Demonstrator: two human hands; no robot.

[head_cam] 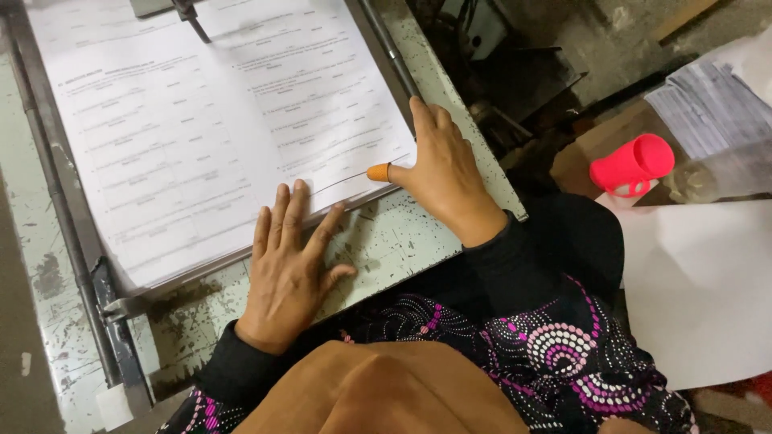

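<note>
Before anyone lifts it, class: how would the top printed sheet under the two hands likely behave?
The top sheet looks thin, so probably floppy and light. It lies on a stack, so it may slide. The right hand wears an orange thumb cap, hinting bare skin grips poorly.

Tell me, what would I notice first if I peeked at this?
A big stack of printed paper fills the worn metal table, with the left hand flat on its near edge. The right hand wears an orange thumb cap at the sheet's corner. A bright pink cup sits far right.
</note>
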